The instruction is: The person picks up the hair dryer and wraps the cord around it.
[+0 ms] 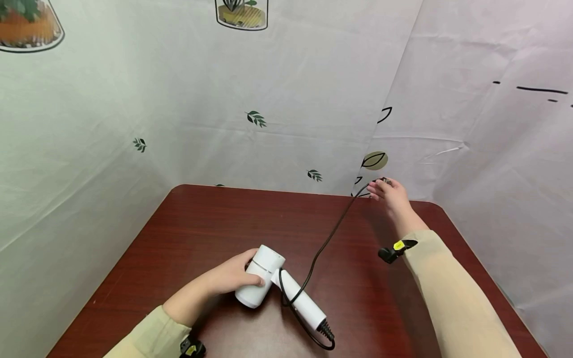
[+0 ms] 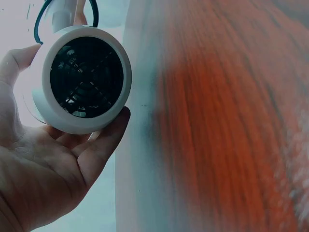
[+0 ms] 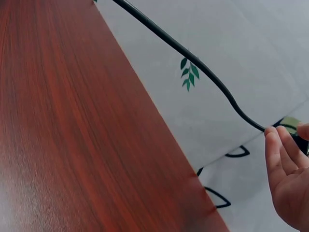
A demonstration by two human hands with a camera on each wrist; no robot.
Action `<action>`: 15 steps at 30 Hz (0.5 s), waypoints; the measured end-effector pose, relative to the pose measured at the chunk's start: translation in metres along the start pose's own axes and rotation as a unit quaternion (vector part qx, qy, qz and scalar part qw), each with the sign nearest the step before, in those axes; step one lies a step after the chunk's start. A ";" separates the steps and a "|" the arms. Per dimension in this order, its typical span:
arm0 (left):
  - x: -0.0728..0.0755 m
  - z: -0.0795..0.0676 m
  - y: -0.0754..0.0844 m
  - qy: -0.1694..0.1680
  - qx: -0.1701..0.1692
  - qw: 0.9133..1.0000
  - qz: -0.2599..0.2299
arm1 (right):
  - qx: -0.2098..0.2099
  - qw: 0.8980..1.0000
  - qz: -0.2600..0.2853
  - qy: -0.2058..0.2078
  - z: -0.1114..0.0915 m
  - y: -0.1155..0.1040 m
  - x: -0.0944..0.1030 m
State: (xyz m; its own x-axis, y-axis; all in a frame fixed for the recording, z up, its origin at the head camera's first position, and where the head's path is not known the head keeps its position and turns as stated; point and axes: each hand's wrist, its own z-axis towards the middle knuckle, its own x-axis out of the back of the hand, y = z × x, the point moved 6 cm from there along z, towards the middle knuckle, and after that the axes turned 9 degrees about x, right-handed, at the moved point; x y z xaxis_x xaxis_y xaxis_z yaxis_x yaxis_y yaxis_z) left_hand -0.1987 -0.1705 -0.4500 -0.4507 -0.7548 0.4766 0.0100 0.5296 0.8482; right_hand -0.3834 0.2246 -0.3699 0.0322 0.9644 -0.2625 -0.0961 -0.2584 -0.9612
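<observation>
A white hair dryer (image 1: pixel 301 301) with a round barrel is near the table's front, its handle slanting to the lower right. My left hand (image 1: pixel 233 273) grips the barrel, thumb on one side and fingers round the other. In the left wrist view the dryer's round dark grille (image 2: pixel 87 77) faces the camera. A black cord (image 1: pixel 329 238) loops round the handle and runs up to the far right. There my right hand (image 1: pixel 390 196) pinches the cord's plug end, raised near the table's back edge. In the right wrist view the cord (image 3: pixel 193 59) stretches to those fingers.
The dark red wooden table (image 1: pixel 215 219) has rounded back corners. Pale hanging sheets (image 1: pixel 286 79) printed with leaves and jars enclose it at the back and both sides. A black strapped device (image 1: pixel 396 251) sits on the right wrist, another (image 1: pixel 192 347) on the left.
</observation>
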 end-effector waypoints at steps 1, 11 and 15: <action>0.001 0.000 -0.001 0.001 0.000 1.000 0.000 | -0.004 1.000 0.001 0.000 0.000 0.001 0.002; 0.007 -0.002 0.000 -0.003 -0.003 0.997 -0.071 | -0.023 1.000 -0.004 0.009 -0.007 0.014 0.022; 0.007 -0.002 -0.002 -0.002 0.003 0.994 -0.106 | -0.024 1.000 -0.010 0.012 -0.010 0.021 0.027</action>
State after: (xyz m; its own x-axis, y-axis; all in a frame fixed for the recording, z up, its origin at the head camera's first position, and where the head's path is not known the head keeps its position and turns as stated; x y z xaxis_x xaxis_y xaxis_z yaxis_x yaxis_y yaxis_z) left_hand -0.2005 -0.1774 -0.4476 -0.4463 -0.8480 0.2858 -0.0913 0.3609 0.9281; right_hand -0.3748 0.2447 -0.3975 0.0582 0.9679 -0.2446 -0.0475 -0.2421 -0.9691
